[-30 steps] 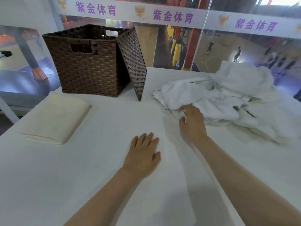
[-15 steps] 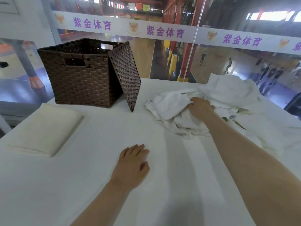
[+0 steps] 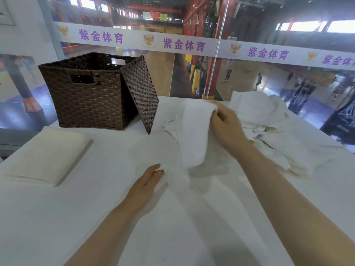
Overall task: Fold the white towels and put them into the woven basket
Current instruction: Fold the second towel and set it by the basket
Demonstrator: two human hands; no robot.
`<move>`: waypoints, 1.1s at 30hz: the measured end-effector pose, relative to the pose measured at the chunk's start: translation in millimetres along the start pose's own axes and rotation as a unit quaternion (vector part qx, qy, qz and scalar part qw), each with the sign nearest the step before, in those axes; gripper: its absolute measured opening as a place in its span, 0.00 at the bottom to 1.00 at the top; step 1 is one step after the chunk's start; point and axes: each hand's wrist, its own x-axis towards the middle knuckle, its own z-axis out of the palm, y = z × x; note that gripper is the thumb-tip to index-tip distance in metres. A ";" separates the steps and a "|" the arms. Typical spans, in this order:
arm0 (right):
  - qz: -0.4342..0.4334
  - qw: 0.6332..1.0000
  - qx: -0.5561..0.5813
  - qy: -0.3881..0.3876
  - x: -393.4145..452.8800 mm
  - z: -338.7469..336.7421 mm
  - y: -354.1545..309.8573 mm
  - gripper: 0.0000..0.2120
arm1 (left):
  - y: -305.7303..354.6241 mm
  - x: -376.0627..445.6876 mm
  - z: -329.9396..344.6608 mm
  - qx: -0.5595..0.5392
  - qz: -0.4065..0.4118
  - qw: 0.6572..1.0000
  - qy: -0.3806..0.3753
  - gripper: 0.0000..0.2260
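Observation:
My right hand (image 3: 226,127) grips a white towel (image 3: 194,135) by its top edge and holds it lifted, so it hangs down to the table. My left hand (image 3: 148,185) rests flat on the table, fingers apart, just left of the towel's lower end. A heap of unfolded white towels (image 3: 269,121) lies behind and to the right of my right hand. The dark brown woven basket (image 3: 86,93) stands open at the back left, and what is inside it is hidden.
The basket's woven lid (image 3: 140,93) leans upright against its right side. A folded cream towel (image 3: 44,156) lies at the table's left edge. A glass wall with a printed banner (image 3: 184,45) runs behind the white table (image 3: 96,217).
My right hand went from the near edge of the heap into it, closed on one towel and lifted it up toward me. My left hand stayed on the table.

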 end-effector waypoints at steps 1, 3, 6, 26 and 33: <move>-0.011 0.999 0.003 -0.049 -15.2 5.0 -1.1 0.15 | 4.9 -0.5 1.0 -0.106 -0.037 0.993 -0.021 0.19; -0.002 0.989 -0.012 -0.145 -45.5 20.5 11.3 0.14 | 13.8 -3.6 4.8 -0.255 -0.072 0.963 -0.056 0.26; 0.055 0.969 -0.054 -0.235 -91.6 46.0 40.2 0.15 | 22.3 -22.2 14.3 -0.332 -0.123 0.933 -0.064 0.23; 0.242 0.934 -0.211 -0.154 -165.1 4.6 104.9 0.33 | -4.2 -61.8 -100.7 0.232 -0.116 0.964 0.057 0.47; 0.168 0.966 -0.118 -0.159 -176.2 45.4 84.7 0.07 | 9.7 -60.7 -87.7 0.430 0.118 0.878 0.172 0.30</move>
